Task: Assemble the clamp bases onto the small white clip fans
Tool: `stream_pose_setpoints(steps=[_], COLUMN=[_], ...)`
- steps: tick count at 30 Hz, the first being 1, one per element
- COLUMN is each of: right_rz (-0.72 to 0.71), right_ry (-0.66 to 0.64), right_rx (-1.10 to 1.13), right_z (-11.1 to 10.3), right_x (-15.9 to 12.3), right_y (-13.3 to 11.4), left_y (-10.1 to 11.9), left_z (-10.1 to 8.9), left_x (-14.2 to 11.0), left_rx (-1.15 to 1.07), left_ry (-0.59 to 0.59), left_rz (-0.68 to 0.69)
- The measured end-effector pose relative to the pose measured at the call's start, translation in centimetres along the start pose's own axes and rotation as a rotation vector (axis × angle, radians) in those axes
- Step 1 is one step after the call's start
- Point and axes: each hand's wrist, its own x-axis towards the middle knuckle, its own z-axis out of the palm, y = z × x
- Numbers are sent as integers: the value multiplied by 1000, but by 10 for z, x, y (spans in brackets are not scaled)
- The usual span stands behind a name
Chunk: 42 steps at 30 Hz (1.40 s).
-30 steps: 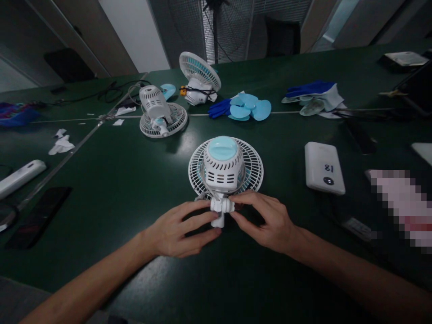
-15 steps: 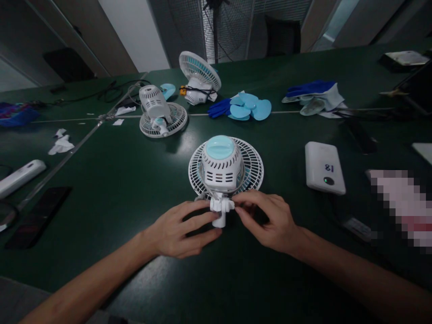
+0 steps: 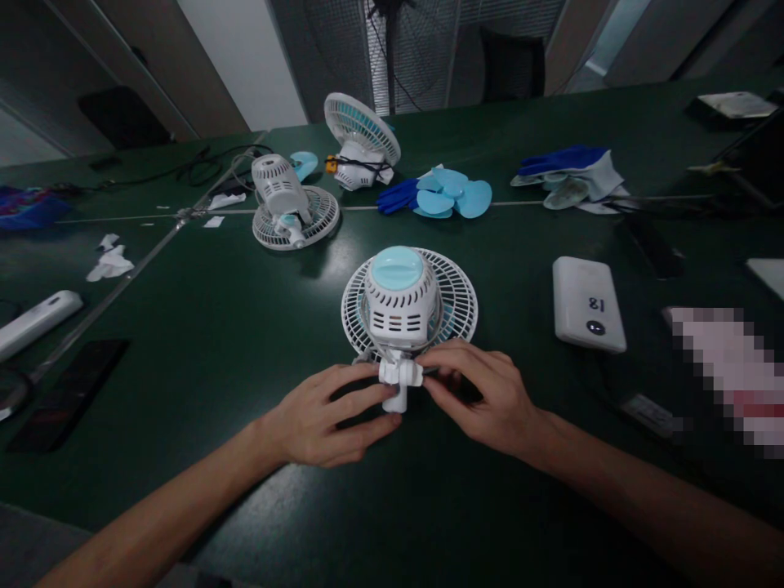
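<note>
A small white fan (image 3: 401, 302) with a light blue cap lies grille-down on the green table (image 3: 233, 327) in front of me. Its white mounting bracket (image 3: 398, 380) sticks out toward me. My left hand (image 3: 324, 416) grips the bracket from the left, fingers curled around its stem. My right hand (image 3: 483, 392) pinches the bracket's right side with thumb and fingertips.
Two more white fans (image 3: 294, 204) (image 3: 361, 139) sit farther back, beside light blue fan blades (image 3: 453, 194) and blue gloves (image 3: 567, 167). A white power bank (image 3: 586, 302) lies to the right. A white remote-like device (image 3: 37, 318) and a black phone (image 3: 67, 392) lie at the left.
My right fingers have shifted slightly on the bracket's right side, pinching closer. The left hand and the fan have barely moved.
</note>
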Motion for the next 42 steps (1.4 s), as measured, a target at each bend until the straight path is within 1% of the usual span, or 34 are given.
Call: stream_pose_setpoints(steps=[5, 10, 12, 15, 18, 20, 23, 25, 27, 31, 35, 40, 42], right_rz=[23, 21, 12, -46, -81, -65, -16, 15, 25, -9, 17, 48, 67], right_ry=[-25, -29, -1, 46, 42, 38, 45, 48, 40, 24, -4, -40, -57], right_rx=[40, 21, 21, -9, -57, -71, -60, -43, -31, -18, 0, -3, 1], right_z=[0, 0, 1, 2, 2, 2, 1, 0, 0, 0, 0, 1, 1], right_x=[1, 2, 2, 1, -1, -2, -2, -2, -1, 1, 1, -2, -2], right_y=[2, 1, -1, -2, 0, 2, 3, 2, 1, 0, 2, 3, 4], left_y=[0, 0, -1, -2, -5, -7, -9, -8, -6, -3, -5, -8, -7], left_z=[1, 3, 3, 5, 8, 12, 20, 24, 26, 25, 26, 30, 31], left_x=[-1, 1, 2, 2, 3, 7, 19, 27, 33, 36, 33, 28, 29], left_rx=[2, -7, -7, -45, -121, -180, -217, -171, -108, -83, -78, -65, -86], left_ry=[0, 43, 83, 160, 207, 236, 330, 393, 417, 419, 364, 235, 200], left_rz=[2, 8, -7, -42, -80, -126, -191, -215, -244, -320, -363, -300, -285])
